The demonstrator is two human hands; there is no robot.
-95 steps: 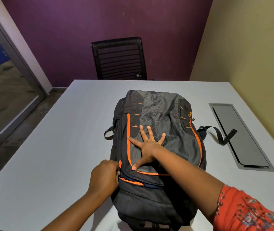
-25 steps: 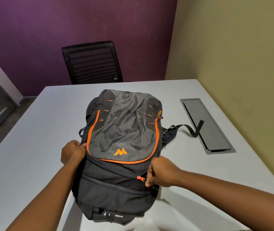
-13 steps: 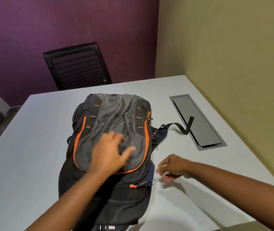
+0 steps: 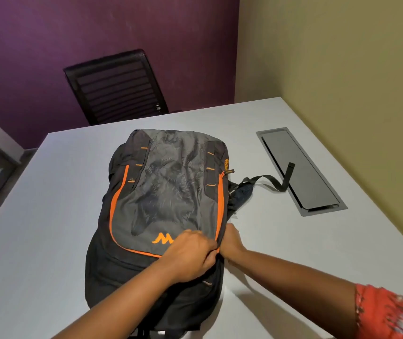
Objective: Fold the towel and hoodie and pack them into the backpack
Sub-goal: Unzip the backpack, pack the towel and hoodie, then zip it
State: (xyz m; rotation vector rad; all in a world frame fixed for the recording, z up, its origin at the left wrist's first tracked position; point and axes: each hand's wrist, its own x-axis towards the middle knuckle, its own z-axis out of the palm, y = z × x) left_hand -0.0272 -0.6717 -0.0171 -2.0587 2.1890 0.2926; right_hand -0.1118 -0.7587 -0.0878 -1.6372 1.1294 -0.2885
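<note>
At the middle of the bench [image 4: 48,216] lies one backpack [image 4: 166,192], flat on its back, grey panel with orange piping facing up and its black lower part nearest you. You have two hands on it, both at its right edge near the lower corner of the orange piping. Your left hand [image 4: 190,255] reaches across the front panel, fingers curled onto the seam there; it covers part of the orange logo [image 4: 161,239]. Your right hand [image 4: 231,241] sits just beside the backpack's right side, fingers tucked in against the edge and gripping the fabric there. What exactly either hand pinches, a zip pull or only cloth, you cannot tell, since the two hands hide that spot.

One black strap [image 4: 276,182] trails from the backpack's right side and its end lies over the one dark cable hatch [image 4: 300,172] set into the bench, well to the right of the backpack. A dark mesh pocket [image 4: 243,194] bulges at the same side. Beyond the backpack, past the far bench edge, stands one black chair [image 4: 117,89], only its back showing.

The backpack's near end is cut off by your forearms and the frame edge. One red patterned sleeve [image 4: 391,314] shows on your right arm. No towel or hoodie shows.
</note>
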